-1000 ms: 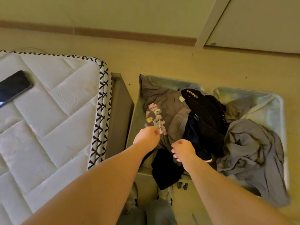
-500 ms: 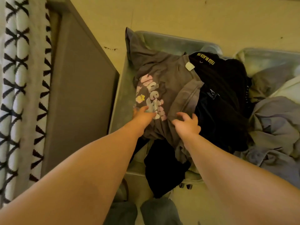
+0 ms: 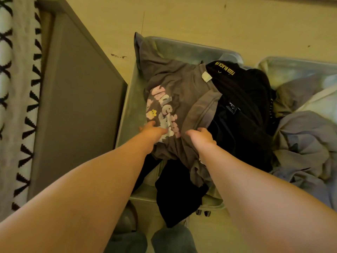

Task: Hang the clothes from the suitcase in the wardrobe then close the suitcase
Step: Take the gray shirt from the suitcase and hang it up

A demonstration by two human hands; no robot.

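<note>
Open suitcase point(image 3: 127, 110) on the floor, full of clothes, wardrobe not in view; step in hand looks like picking out the grey printed T-shirt point(image 3: 175, 83), which lies on top in the left half beside black clothes point(image 3: 242, 101). Right hand point(image 3: 200, 136) has fingers curled round a fold of it, left hand point(image 3: 153, 131) rests on the print, hold unclear; next needs a lift clear of the pile. Half a second ago the right fingers lay spread, no cloth bunched.

Both arms outstretched; left hand point(image 3: 152, 129), right hand point(image 3: 200, 136) curled, gripping shirt point(image 3: 173, 79).
</note>
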